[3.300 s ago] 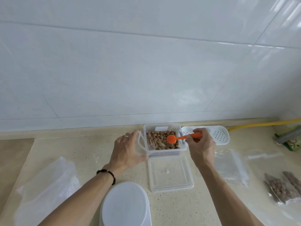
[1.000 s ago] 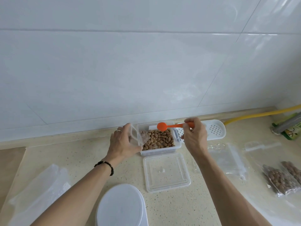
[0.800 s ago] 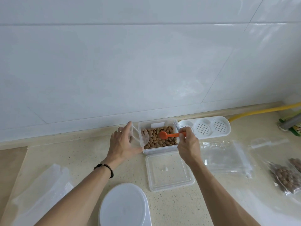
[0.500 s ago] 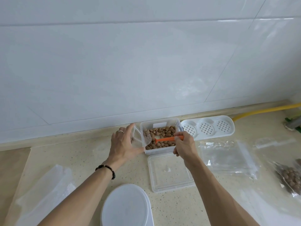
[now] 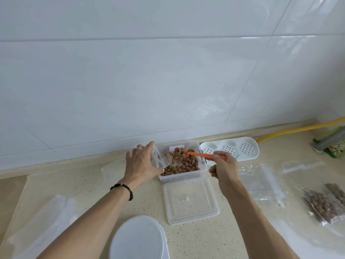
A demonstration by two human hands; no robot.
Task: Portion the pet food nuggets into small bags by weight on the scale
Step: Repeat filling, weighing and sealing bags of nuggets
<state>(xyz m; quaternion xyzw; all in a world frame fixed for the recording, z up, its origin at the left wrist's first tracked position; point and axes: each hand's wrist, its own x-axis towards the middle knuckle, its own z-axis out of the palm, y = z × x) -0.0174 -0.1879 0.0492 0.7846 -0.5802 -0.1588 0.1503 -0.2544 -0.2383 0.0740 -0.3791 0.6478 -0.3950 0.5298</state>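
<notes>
On the worktop (image 5: pixel 93 193) I count two filled bags (image 5: pixel 324 202) at the right, so portioning looks part done, and nothing sits on the white scale (image 5: pixel 138 240) yet. My left hand (image 5: pixel 141 163) pinches a small bag (image 5: pixel 160 157) open beside the nugget tub (image 5: pixel 186 174). My right hand (image 5: pixel 224 169) grips the orange scoop (image 5: pixel 197 154), loaded, with its long axis running left-right and the bowl pointing left toward the bag.

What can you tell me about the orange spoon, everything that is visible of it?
The orange spoon looks like one piece of bright plastic, with a small round bowl and a thin straight handle. The right hand pinches the handle's end. It lies nearly level over the clear container, bowl pointing left toward the small bag, and carries a few brown nuggets.
</notes>
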